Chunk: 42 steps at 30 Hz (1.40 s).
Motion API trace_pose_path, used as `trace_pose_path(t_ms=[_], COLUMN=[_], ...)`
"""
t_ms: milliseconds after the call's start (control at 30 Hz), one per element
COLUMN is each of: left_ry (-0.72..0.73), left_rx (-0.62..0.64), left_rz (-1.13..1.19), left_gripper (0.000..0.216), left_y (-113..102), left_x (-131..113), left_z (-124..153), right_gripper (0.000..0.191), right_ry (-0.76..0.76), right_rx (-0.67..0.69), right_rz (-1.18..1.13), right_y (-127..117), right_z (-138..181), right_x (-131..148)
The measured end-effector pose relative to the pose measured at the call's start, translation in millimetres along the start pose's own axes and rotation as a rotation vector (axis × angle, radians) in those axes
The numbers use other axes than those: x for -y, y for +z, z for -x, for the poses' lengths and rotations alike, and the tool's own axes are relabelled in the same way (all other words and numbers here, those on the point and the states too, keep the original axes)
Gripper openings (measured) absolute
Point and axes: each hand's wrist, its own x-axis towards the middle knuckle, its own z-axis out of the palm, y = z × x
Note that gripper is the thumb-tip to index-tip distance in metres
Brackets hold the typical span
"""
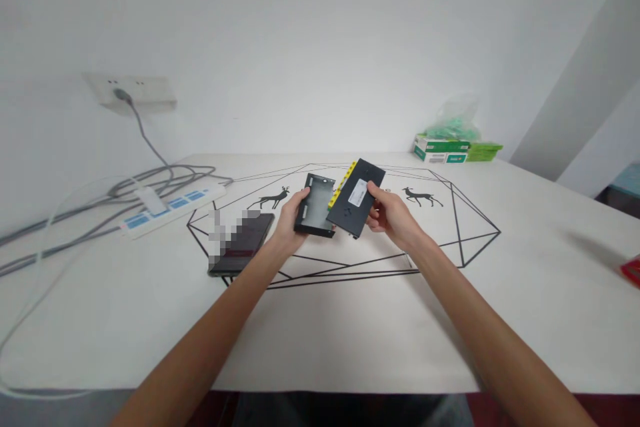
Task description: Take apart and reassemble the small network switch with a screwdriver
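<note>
A black open-topped plastic housing shell (316, 205) and a flat black rectangular device body (356, 197) with yellow ports along one edge and a white label are held side by side just above the white table (350, 340), close enough that I cannot tell if they touch. Both look light, stiff and smooth, and are probably best taken by their edges. The left grip (289, 219) is closed around the shell's near end, and the right grip (393, 217) pinches the body's lower right edge.
</note>
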Motion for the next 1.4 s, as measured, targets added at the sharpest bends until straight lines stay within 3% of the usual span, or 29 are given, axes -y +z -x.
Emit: trace_pose_path(t_ms=[100,267,633,1400], left_ry=[-0.052,-0.105,-0.005,-0.026], left_rx=[-0.072,-0.018,0.039,0.056], left_rz=[0.002,-0.069,-0.050,-0.044], left_gripper=[0.016,0.021,0.027,0.032], left_y=[2,3,4,6], left_x=[9,19,32,39], left_z=[1,7,10,13], right_gripper=[0.056,0.055,0.052,0.044], right_ry=[0.073,0.151,0.183,0.237], right_rx=[0.053,0.077,0.088,0.045], right_rz=[0.052,0.123,0.171,0.175], right_y=[2,2,-3,0], right_z=[0,3,-2,-2], right_x=[-6,-9,-19,-20])
